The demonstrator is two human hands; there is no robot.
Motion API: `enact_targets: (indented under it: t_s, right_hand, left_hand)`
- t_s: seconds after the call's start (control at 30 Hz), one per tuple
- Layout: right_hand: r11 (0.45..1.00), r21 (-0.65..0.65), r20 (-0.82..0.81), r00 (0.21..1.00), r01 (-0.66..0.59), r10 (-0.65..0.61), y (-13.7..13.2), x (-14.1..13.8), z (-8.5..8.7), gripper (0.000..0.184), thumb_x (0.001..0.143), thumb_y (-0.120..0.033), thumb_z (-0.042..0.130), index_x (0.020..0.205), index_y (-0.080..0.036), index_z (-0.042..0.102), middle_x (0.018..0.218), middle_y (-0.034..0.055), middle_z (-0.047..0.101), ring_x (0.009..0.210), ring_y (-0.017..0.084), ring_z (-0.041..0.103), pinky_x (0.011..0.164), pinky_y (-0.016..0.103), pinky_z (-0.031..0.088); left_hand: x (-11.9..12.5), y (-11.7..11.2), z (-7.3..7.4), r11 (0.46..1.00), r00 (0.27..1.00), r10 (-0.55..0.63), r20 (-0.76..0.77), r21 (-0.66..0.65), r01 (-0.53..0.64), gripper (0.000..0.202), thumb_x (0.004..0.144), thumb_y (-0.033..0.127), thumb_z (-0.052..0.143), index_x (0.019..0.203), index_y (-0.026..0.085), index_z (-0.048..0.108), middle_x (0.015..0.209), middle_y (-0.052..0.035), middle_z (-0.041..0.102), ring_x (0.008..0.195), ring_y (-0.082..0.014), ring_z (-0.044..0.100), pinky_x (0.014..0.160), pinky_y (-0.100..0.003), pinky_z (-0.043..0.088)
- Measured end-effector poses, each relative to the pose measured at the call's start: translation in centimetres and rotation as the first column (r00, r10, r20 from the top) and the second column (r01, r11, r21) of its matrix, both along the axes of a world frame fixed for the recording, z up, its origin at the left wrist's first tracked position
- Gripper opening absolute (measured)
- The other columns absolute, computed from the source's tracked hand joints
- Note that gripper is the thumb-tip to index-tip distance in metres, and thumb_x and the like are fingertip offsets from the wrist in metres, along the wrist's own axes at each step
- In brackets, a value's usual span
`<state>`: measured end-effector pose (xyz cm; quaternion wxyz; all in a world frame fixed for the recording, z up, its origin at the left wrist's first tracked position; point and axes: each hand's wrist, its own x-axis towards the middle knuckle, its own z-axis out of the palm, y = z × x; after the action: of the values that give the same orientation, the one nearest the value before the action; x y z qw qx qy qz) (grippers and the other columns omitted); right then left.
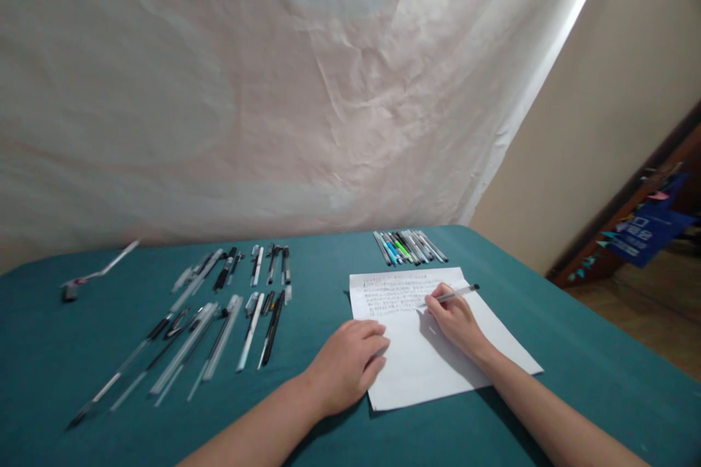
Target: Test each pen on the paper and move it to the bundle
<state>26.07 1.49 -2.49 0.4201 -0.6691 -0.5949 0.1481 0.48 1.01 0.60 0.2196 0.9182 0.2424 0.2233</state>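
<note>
A white sheet of paper (432, 365) lies at the right of the table, its upper part covered with rows of small handwriting. My right hand (456, 317) grips a slim pen (463, 292) with a clear barrel and a dark end. The pen slants, its tip at or just above the last written lines; exact contact is too small to tell. Across the paper's left edge rests my left hand (350, 361), palm down, fingers stretched onto the sheet and holding nothing.
Taken-apart pens and pen parts (186, 346) lie in two rows on the left of the green table (307, 438). A row of several pens (410, 246) sits beyond the paper. At far left is a thin white object with a dark end (104, 266). A pale curtain (274, 87) hangs behind.
</note>
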Motion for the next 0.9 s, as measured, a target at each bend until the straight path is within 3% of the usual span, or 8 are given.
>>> enact_targets:
  t_s: [0.9]
  right_hand:
    - [0.998, 0.038, -0.002, 0.999, -0.049, 0.049, 0.11, -0.01, -0.17, 0.019, 0.076, -0.028, 0.047, 0.060, -0.021, 0.044, 0.051, -0.0048, 0.044, 0.048, 0.012, 0.042, 0.050, 0.025, 0.031]
  left_hand:
    - [0.07, 0.04, -0.23, 1.000, 1.000, 0.003, -0.014, 0.003, -0.003, 0.026, 0.084, 0.021, 0.048, 0.106, 0.020, 0.059, 0.115, -0.0090, 0.057, 0.106, -0.0230, 0.049, 0.094, -0.039, 0.035]
